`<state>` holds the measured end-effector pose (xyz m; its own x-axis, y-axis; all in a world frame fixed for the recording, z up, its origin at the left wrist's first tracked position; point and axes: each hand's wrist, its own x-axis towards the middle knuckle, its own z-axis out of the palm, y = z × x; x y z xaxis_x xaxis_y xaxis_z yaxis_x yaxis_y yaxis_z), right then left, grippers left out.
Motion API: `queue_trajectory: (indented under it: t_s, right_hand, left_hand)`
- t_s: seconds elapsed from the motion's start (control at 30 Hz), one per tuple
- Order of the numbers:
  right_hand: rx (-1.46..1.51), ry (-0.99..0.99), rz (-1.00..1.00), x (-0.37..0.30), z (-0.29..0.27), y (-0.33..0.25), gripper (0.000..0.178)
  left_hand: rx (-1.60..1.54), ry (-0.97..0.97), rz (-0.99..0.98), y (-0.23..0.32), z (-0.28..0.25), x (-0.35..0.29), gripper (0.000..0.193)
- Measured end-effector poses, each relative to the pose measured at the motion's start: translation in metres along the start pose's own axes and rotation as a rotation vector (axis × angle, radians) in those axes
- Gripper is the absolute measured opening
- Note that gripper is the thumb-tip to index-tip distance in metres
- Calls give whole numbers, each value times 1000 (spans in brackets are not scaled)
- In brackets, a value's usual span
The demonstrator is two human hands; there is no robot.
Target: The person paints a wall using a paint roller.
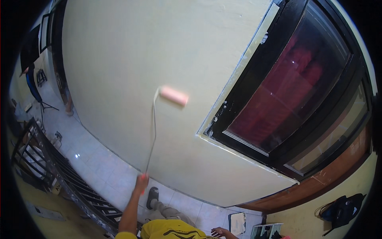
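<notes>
My left hand (pixel 142 184) is closed around the orange-red handle of a paint roller, its arm stretched forward. From the handle a long thin metal rod runs up to the pink roller sleeve (pixel 174 96), which is slightly blurred and lies against or just in front of the pale cream wall (pixel 119 67); I cannot tell which. At the lower edge, my right hand (pixel 218 232) has its fingers apart and holds nothing that I can see. To the right of the roller sleeve is a dark-framed window (pixel 246 97) with red cloth behind its glass.
A black metal railing (pixel 75 185) runs along the left. The floor is pale tile (pixel 103 171). Near my right hand lie a flat white-topped item (pixel 238 223) and a green basket (pixel 260 231). A dark bag (pixel 343 210) hangs at the right. A tripod stand (pixel 42 106) stands far left.
</notes>
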<state>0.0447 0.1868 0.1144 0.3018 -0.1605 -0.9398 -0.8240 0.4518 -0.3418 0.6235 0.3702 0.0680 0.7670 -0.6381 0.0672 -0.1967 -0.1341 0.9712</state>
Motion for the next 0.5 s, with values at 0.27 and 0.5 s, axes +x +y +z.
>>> queue_trajectory:
  t_s: [0.27, 0.5]
  right_hand:
    - [-119, 321, -102, 45, -19, -96, 33]
    - [-87, 214, -242, 37, 24, -103, 34]
  left_hand:
    - [-215, 57, 292, 412, -79, 180, 50]
    - [-126, 118, 261, 228, -6, 150, 49]
